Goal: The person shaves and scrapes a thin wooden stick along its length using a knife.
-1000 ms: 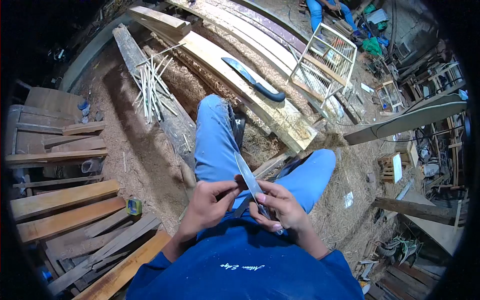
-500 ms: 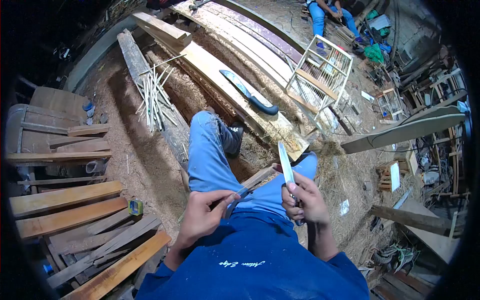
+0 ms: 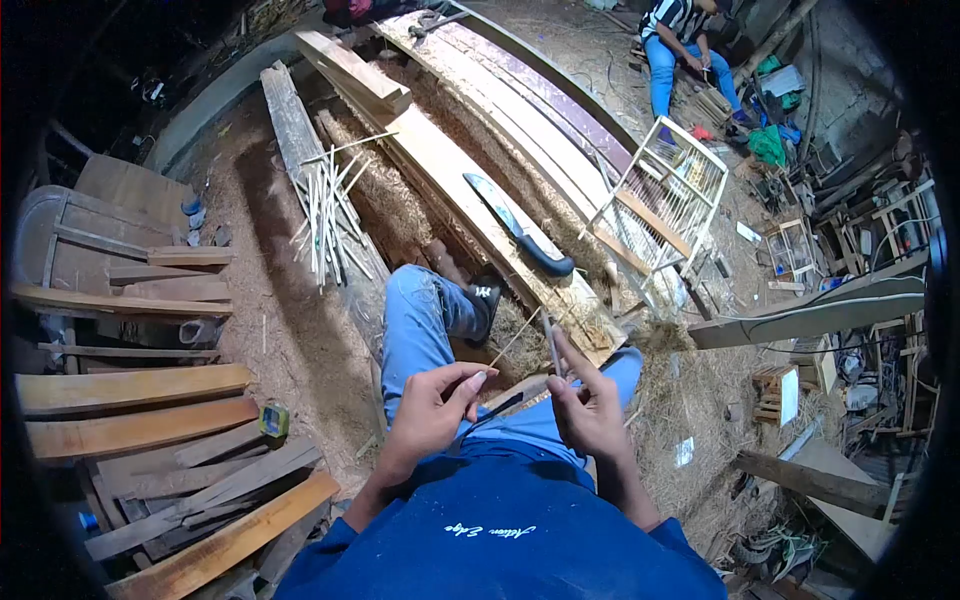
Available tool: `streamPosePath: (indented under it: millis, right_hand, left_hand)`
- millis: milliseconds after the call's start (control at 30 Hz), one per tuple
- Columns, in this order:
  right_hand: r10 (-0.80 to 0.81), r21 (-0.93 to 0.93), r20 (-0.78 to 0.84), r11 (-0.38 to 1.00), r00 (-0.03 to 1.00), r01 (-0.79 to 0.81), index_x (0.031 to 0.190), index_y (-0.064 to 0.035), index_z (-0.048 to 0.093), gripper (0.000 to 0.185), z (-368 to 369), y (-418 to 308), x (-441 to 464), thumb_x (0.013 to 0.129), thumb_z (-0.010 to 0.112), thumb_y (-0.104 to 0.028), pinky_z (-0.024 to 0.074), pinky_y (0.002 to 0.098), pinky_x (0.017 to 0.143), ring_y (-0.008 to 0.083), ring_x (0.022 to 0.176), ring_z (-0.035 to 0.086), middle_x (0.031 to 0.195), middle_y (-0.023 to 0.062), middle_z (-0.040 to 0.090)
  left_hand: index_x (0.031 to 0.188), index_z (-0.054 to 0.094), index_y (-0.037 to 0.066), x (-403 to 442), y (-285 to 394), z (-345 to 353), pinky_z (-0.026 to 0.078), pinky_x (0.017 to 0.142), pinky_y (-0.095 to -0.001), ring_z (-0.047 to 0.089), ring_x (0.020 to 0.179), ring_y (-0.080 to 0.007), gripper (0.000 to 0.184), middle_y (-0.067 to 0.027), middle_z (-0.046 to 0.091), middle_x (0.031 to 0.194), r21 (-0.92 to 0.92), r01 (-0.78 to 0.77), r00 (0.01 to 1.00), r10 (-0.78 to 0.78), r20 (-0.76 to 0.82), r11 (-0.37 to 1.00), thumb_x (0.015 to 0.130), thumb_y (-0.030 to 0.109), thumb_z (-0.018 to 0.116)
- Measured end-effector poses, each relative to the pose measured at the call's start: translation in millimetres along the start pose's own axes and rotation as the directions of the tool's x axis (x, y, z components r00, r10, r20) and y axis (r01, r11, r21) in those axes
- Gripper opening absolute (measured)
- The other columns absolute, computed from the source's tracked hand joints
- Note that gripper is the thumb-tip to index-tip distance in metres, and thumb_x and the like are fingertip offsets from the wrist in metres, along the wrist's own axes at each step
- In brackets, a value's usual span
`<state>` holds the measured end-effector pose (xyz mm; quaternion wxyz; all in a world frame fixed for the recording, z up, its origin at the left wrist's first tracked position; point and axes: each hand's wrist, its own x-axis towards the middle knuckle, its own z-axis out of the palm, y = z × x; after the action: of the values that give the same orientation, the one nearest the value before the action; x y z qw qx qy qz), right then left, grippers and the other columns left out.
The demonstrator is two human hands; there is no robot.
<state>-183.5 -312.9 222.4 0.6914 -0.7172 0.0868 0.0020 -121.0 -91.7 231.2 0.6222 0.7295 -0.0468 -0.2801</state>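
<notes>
My left hand (image 3: 437,412) is closed in front of my lap, pinching a thin pale stick (image 3: 516,337) between thumb and fingertips. The stick slants up to the right, towards the blade. In my right hand (image 3: 592,408) is a knife (image 3: 551,342), its narrow blade pointing up and seen nearly edge-on; the handle is hidden by the fingers. Ahead, a larger knife with a black handle (image 3: 545,262) lies on a long wooden plank (image 3: 450,165). To the left, several thin sticks (image 3: 325,215) are heaped loosely on a weathered board (image 3: 290,115).
A wire-barred wooden cage (image 3: 665,205) stands beyond the plank. Cut boards (image 3: 140,390) and a yellow-green tape measure (image 3: 273,420) lie at left. Another person (image 3: 680,50) sits at the far right. Shavings cover the ground (image 3: 270,300).
My right hand has turned the knife edge-on and brought it closer to my left hand. The thin stick now shows clearly in my left hand. The view has shifted slightly.
</notes>
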Motion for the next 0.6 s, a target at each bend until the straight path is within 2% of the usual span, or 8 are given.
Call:
streamPosePath:
  millis: [33, 133, 200, 300, 333, 400, 433, 600]
  right_hand:
    - [-0.055, -0.152, -0.014, 0.987, 0.998, 0.052, 0.15, -0.0078, 0.05, 0.055, 4.6, -4.1, 4.3, 0.097, 0.067, -0.012, 0.0474, 0.0243, 0.07, 0.0145, 0.074, 0.057, 0.093, 0.0068, 0.067]
    - [-0.154, -0.325, -0.005, 0.935, 0.988, 0.144, 0.142, -0.0048, 0.058, 0.051, 18.6, -12.0, 18.0, 0.092, 0.072, -0.01, 0.0501, 0.0268, 0.073, 0.0169, 0.077, 0.061, 0.095, 0.0123, 0.068]
    - [-0.213, -0.314, 0.005, 0.927, 0.977, 0.204, 0.14, -0.0058, 0.06, 0.05, 32.2, -11.2, 27.5, 0.091, 0.071, -0.003, 0.0527, 0.029, 0.075, 0.0193, 0.081, 0.067, 0.098, 0.0165, 0.07]
    - [-0.253, -0.273, 0.083, 0.925, 0.964, 0.266, 0.137, -0.0109, 0.064, 0.053, 52.8, -12.8, 40.5, 0.088, 0.063, 0.009, 0.0568, 0.033, 0.079, 0.0266, 0.088, 0.073, 0.102, 0.0165, 0.073]
    - [-0.258, -0.274, 0.085, 0.923, 0.962, 0.272, 0.137, -0.0109, 0.064, 0.053, 59.4, -11.9, 44.6, 0.088, 0.063, 0.009, 0.0568, 0.033, 0.079, 0.0266, 0.088, 0.073, 0.102, 0.0165, 0.073]
    - [-0.354, -0.296, 0.088, 0.883, 0.931, 0.364, 0.13, -0.005, 0.067, 0.045, 71.6, -12.1, 52.8, 0.088, 0.066, 0.009, 0.0554, 0.0283, 0.077, 0.0164, 0.079, 0.069, 0.099, 0.0128, 0.074]
    - [-0.34, -0.3, 0.056, 0.891, 0.939, 0.341, 0.124, -0.006, 0.072, 0.041, 78.3, -20.4, 54.4, 0.086, 0.067, 0.009, 0.0555, 0.0289, 0.08, 0.0194, 0.084, 0.071, 0.102, 0.013, 0.072]
    - [-0.41, -0.336, -0.001, 0.859, 0.912, 0.386, 0.126, -0.018, 0.073, 0.049, 96.3, -19.4, 64.9, 0.082, 0.075, 0.004, 0.0582, 0.0309, 0.073, 0.0212, 0.087, 0.071, 0.106, 0.0105, 0.063]
  left_hand:
    - [0.116, 0.071, -0.003, 4.2, -0.3, -2.7, 0.046, 0.056, -0.0227, 0.057, 0.062, -0.0048, 0.024, -0.001, 0.064, 0.07, 0.001, -0.007, 1.0, 0.007, 0.002, 1.0, 0.103, 0.013, 0.059]
    - [0.123, 0.069, 0.001, 12.9, 3.7, -17.6, 0.039, 0.052, -0.0202, 0.051, 0.057, -0.0036, 0.025, 0.0005, 0.062, 0.07, -0.11, -0.055, 0.998, 0.052, -0.023, 0.992, 0.104, 0.012, 0.058]
    - [0.129, 0.065, -0.001, 15.6, 12.7, -32.1, 0.048, 0.061, -0.0232, 0.058, 0.067, -0.0053, 0.029, -0.0023, 0.065, 0.074, -0.1, -0.019, 1.0, 0.019, 0.005, 0.995, 0.104, 0.009, 0.057]
    - [0.132, 0.064, 0.0, 18.4, 20.3, -49.6, 0.046, 0.056, -0.0225, 0.056, 0.063, -0.0049, 0.031, -0.0034, 0.066, 0.076, -0.112, -0.016, 1.0, 0.017, 0.007, 0.994, 0.104, 0.007, 0.056]
    - [0.132, 0.064, 0.0, 19.7, 20.6, -56.0, 0.046, 0.056, -0.0225, 0.056, 0.063, -0.0049, 0.031, -0.0034, 0.066, 0.076, -0.112, -0.022, 1.0, 0.022, 0.004, 0.993, 0.104, 0.007, 0.056]
    - [0.134, 0.063, 0.002, 23.3, 16.7, -67.3, 0.041, 0.05, -0.0212, 0.051, 0.056, -0.0035, 0.032, -0.0046, 0.068, 0.078, -0.18, 0.0, 0.999, 0.007, 0.043, 0.984, 0.104, 0.006, 0.056]
    - [0.135, 0.063, 0.003, 26.2, 10.4, -68.8, 0.035, 0.045, -0.0199, 0.046, 0.051, -0.002, 0.033, -0.0043, 0.069, 0.078, -0.266, -0.026, 0.999, 0.032, 0.019, 0.964, 0.104, 0.006, 0.056]
    - [0.132, 0.066, 0.004, 35.2, 7.5, -80.0, 0.034, 0.046, -0.0187, 0.045, 0.052, -0.0005, 0.031, -0.0011, 0.068, 0.075, -0.412, 0.001, 1.0, 0.002, 0.006, 0.911, 0.103, 0.005, 0.057]
